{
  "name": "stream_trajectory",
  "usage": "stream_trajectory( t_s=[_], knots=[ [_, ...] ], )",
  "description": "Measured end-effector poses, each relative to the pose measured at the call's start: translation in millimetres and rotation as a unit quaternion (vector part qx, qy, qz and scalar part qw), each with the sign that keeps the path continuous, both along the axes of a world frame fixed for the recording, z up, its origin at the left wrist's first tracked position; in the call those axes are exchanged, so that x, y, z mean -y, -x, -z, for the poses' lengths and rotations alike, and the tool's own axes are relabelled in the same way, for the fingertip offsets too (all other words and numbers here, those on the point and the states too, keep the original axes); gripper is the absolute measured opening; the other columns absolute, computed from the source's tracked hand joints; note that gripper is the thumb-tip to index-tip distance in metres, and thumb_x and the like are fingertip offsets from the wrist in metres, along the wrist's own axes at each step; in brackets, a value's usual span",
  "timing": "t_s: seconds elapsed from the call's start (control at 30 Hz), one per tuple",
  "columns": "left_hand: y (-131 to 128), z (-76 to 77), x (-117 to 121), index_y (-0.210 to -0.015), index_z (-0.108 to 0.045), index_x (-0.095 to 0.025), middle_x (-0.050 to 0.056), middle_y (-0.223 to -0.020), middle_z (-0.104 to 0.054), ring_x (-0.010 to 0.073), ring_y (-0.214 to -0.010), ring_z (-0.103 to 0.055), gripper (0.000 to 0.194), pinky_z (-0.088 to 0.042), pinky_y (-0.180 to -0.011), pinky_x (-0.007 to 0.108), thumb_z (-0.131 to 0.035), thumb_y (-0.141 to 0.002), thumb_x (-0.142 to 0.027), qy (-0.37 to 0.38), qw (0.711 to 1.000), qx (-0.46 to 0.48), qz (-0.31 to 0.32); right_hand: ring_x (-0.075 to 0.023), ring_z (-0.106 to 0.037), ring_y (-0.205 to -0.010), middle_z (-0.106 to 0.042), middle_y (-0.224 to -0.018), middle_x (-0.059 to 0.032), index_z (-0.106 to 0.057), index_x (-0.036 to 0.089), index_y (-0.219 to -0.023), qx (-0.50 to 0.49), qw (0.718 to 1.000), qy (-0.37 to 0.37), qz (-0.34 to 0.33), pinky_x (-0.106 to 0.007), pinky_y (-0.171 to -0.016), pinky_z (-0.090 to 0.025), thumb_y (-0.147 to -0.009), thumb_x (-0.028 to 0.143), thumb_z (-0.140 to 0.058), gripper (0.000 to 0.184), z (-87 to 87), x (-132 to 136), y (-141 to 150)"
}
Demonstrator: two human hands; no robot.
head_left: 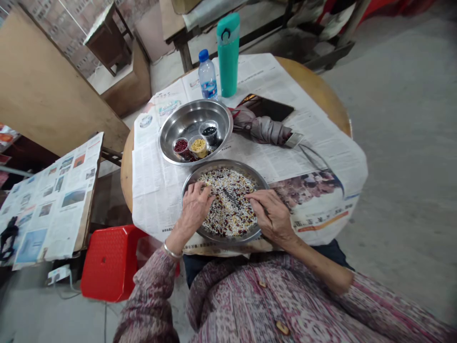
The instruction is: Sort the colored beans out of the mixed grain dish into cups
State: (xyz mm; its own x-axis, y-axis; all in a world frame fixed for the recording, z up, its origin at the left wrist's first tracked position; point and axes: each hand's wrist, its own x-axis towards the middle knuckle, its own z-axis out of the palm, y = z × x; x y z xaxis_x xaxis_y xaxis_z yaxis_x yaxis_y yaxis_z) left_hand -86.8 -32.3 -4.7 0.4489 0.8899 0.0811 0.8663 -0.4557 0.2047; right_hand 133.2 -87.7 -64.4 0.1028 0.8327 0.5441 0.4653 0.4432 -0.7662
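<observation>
A round metal pan (257, 177) full of mixed white, yellow and dark red grains and beans sits at the near edge of the table. My left hand (193, 207) rests on the pan's left side, its fingers curled down onto the grains; whether they hold anything is hidden. My right hand (268, 212) lies over the pan's right side, pinching a thin dark tool (230, 196), perhaps tweezers, whose tip points left into the grains. Behind it, a larger metal bowl (178, 121) holds three small cups: red beans (181, 146), yellow grains (198, 145) and black beans (209, 131).
Newspaper (314, 143) covers the round wooden table. At the back stand a water bottle (207, 76) and a teal flask (228, 55), with a folded grey umbrella (264, 129) and a dark tablet (271, 108) to the right. A red plastic stool (110, 262) stands at the left.
</observation>
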Motion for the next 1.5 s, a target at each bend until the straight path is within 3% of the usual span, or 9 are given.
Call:
stream_trajectory(
  t_s=[0.13,0.27,0.47,0.67,0.77,0.9,1.1,1.33,1.5],
  knots=[
    [1,-6.3,41,-0.134,-0.055,-0.024,0.013,-0.137,-0.05,0.034,-0.121,-0.052,0.06,-0.055,-0.096,0.05,-0.076,-0.085,-0.052,0.06,0.998,-0.011,0.011,-0.0243,-0.066,-0.092,-0.075,-0.096,-0.0063,-0.07,0.025,-0.102,0.003,1.0,0.015,0.005,-0.043,-0.088,-0.054,-0.096,0.019,-0.053,0.019,-1.2,0,0],
    [-21,0.6,53,-0.135,-0.054,-0.027,0.01,-0.128,-0.05,0.0278,-0.116,-0.055,0.048,-0.058,-0.095,0.042,-0.072,-0.092,-0.037,0.131,0.989,0.039,0.061,-0.0246,-0.066,-0.091,-0.075,-0.096,-0.0067,-0.07,0.025,-0.102,0.0,1.0,0.018,0.007,-0.043,-0.088,-0.053,-0.097,0.02,-0.052,0.02,-1.6,1,0],
    [-56,10.9,8,-0.116,-0.063,-0.02,0.009,-0.115,-0.058,0.0223,-0.107,-0.058,0.025,-0.056,-0.096,0.035,-0.044,-0.102,-0.013,0.091,0.984,0.043,0.146,-0.0249,-0.066,-0.096,-0.074,-0.102,-0.0083,-0.07,0.024,-0.11,-0.004,1.0,0.016,0.021,-0.043,-0.09,-0.054,-0.099,0.022,-0.049,0.024,1.6,1,1],
    [-58,1.2,-34,-0.132,-0.058,-0.022,0.011,-0.136,-0.054,0.0295,-0.123,-0.051,0.032,-0.051,-0.101,0.045,-0.057,-0.1,-0.026,-0.002,0.999,-0.017,0.052,-0.024,-0.066,-0.095,-0.073,-0.103,-0.0074,-0.069,0.024,-0.115,-0.003,1.0,-0.012,0.024,-0.043,-0.09,-0.054,-0.099,0.022,-0.05,0.024,5.3,-1,1],
    [-50,1.4,-37,-0.125,-0.062,-0.022,0.01,-0.124,-0.058,0.0267,-0.117,-0.055,0.027,-0.051,-0.102,0.043,-0.06,-0.099,-0.027,0.028,0.999,0.0,0.042,-0.024,-0.066,-0.096,-0.073,-0.103,-0.0072,-0.068,0.024,-0.115,-0.002,1.0,-0.015,0.021,-0.042,-0.09,-0.053,-0.099,0.021,-0.051,0.024,5.8,-1,1],
    [-34,3.4,-18,-0.106,-0.067,-0.02,0.005,-0.103,-0.061,0.0187,-0.099,-0.062,0.017,-0.054,-0.096,0.035,-0.052,-0.101,-0.014,0.102,0.991,0.048,0.069,-0.024,-0.066,-0.096,-0.073,-0.103,-0.0065,-0.069,0.025,-0.115,-0.007,1.0,-0.01,0.02,-0.042,-0.089,-0.053,-0.099,0.021,-0.052,0.024,5.4,-1,1],
    [-28,5.1,32,-0.12,-0.062,-0.022,0.005,-0.11,-0.061,0.0184,-0.103,-0.063,0.024,-0.057,-0.096,0.034,-0.063,-0.099,-0.033,0.153,0.971,0.101,0.153,-0.0235,-0.066,-0.096,-0.073,-0.102,-0.0069,-0.069,0.024,-0.114,-0.005,1.0,-0.005,0.02,-0.042,-0.089,-0.053,-0.099,0.021,-0.05,0.024,6.1,0,0],
    [-58,14.5,6,-0.133,-0.061,-0.024,0.01,-0.144,-0.054,0.0294,-0.132,-0.049,0.033,-0.05,-0.105,0.046,-0.057,-0.101,-0.034,0.016,0.973,-0.035,0.228,-0.0244,-0.065,-0.103,-0.072,-0.109,-0.0088,-0.068,0.023,-0.118,-0.011,1.0,-0.012,0.021,-0.043,-0.093,-0.052,-0.101,0.021,-0.046,0.028,9.3,1,-1],
    [-43,9.9,-17,-0.131,-0.062,-0.025,0.007,-0.142,-0.059,0.0262,-0.125,-0.053,0.031,-0.051,-0.099,0.042,-0.051,-0.102,-0.023,-0.037,0.992,-0.073,0.099,-0.0239,-0.065,-0.1,-0.072,-0.107,-0.0086,-0.067,0.022,-0.117,0.003,1.0,-0.018,0.019,-0.042,-0.091,-0.052,-0.1,0.019,-0.047,0.027,10.2,0,0]
  ],
)
